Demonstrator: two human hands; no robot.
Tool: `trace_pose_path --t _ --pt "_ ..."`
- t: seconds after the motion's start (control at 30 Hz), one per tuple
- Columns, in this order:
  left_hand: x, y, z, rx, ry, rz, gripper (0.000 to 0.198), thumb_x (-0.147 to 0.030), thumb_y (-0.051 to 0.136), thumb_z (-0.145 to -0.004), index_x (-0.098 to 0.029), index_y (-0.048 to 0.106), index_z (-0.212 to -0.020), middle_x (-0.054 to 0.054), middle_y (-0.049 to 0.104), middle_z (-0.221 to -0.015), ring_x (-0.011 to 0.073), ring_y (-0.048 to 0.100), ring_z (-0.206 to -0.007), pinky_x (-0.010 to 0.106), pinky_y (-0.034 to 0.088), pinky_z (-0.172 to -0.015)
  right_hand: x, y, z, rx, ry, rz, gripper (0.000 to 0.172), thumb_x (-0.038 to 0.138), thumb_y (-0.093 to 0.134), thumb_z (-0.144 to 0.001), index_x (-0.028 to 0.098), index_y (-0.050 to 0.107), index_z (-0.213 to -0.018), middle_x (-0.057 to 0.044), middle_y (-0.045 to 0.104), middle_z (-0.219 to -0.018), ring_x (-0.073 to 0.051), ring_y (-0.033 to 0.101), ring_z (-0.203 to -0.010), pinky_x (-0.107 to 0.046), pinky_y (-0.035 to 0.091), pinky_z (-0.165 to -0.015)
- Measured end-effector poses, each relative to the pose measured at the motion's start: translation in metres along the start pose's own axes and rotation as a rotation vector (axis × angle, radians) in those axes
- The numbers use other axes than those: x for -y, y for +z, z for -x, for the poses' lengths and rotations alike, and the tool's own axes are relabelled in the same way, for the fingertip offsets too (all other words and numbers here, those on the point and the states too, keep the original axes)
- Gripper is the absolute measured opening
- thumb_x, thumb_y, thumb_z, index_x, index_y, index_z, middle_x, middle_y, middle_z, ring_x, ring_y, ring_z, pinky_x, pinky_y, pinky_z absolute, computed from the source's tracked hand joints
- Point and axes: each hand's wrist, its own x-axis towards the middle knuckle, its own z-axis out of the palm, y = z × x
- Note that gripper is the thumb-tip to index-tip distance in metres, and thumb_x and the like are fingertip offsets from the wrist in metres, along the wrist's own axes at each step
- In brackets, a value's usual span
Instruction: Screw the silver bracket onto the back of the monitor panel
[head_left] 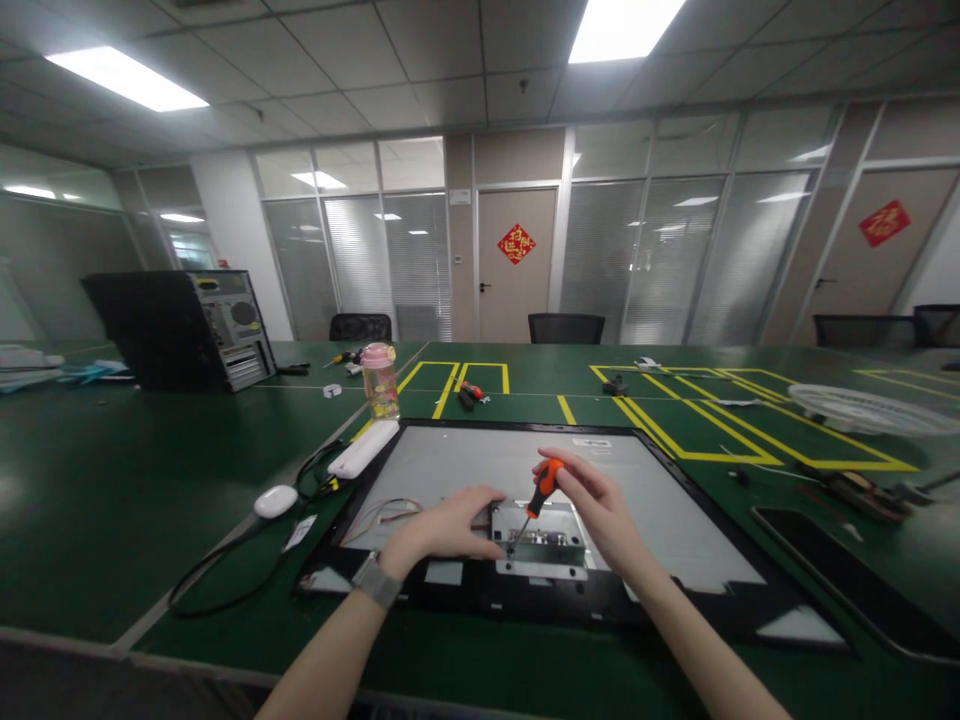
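Note:
My right hand (592,497) is closed around the orange and black handle of a screwdriver (545,484). The screwdriver tilts, its shaft pointing down and left into a silver metal bracket (574,525), near the bracket's lower left edge. My left hand (456,525), with a watch on the wrist, grips the bracket's left end between thumb and fingers. Beneath both hands lies a large flat display panel (465,455), with a pale grey back and a black frame. Whether the tip sits in a screw is too small to tell.
On the green table stand a black computer case (169,330) and a pink-lidded bottle (381,385). A white power strip (365,450), a computer mouse (275,501) and black cables lie left of the panel. At right are a dark flat panel (847,575) and a white round item (870,408).

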Motion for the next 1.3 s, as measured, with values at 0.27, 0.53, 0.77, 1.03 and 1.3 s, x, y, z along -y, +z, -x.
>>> trace_pose_path --t 0.27,0.53,0.77,1.03,1.3 --pt "0.0056 0.0024 -0.0011 0.002 -0.002 -0.022 0.076 -0.042 0.074 -0.069 -0.026 0.042 -0.137 0.008 0.049 -0.136 0.0288 0.047 -0.123 0.039 0.036 -0.105 0.0015 -0.0003 -0.0025 0.021 -0.030 0.003 0.038 0.043 0.057 -0.088 0.023 0.063 -0.119 -0.008 0.073 -0.097 -0.023 0.068 -0.091 -0.041 0.054 -0.084" --pt "0.0070 0.0032 -0.0023 0.002 0.010 -0.040 0.076 -0.042 0.073 -0.070 -0.025 0.043 -0.137 0.008 0.049 -0.138 0.0292 0.046 -0.125 0.038 0.034 -0.106 -0.0042 0.0020 -0.0005 -0.130 -0.120 0.252 0.027 0.037 0.056 -0.089 0.023 0.063 -0.110 -0.007 0.071 -0.094 -0.023 0.067 -0.088 -0.038 0.051 -0.083" --pt "0.0051 0.0023 -0.0011 0.004 0.014 -0.038 0.074 -0.043 0.071 -0.072 -0.026 0.042 -0.138 0.007 0.048 -0.138 0.0283 0.045 -0.126 0.038 0.034 -0.107 -0.0025 0.0017 0.0007 -0.102 -0.161 0.196 0.018 0.033 0.064 -0.083 0.024 0.068 -0.098 -0.004 0.064 -0.089 -0.020 0.063 -0.081 -0.034 0.051 -0.076" --pt "0.0063 0.0025 -0.0023 0.004 0.021 -0.042 0.076 -0.042 0.072 -0.071 -0.024 0.042 -0.138 0.009 0.049 -0.138 0.0292 0.046 -0.125 0.039 0.035 -0.106 -0.0018 0.0039 0.0007 -0.129 -0.102 0.157 0.029 0.034 0.064 -0.082 0.023 0.065 -0.109 -0.004 0.068 -0.086 -0.021 0.066 -0.085 -0.035 0.053 -0.080" --pt "0.0073 0.0039 -0.0030 -0.001 0.018 -0.063 0.074 -0.043 0.072 -0.071 -0.024 0.043 -0.137 0.009 0.049 -0.138 0.0288 0.046 -0.125 0.039 0.035 -0.106 -0.0018 0.0051 0.0018 -0.098 -0.110 0.149 0.027 0.034 0.065 -0.082 0.023 0.066 -0.106 -0.004 0.068 -0.087 -0.021 0.067 -0.083 -0.034 0.054 -0.078"
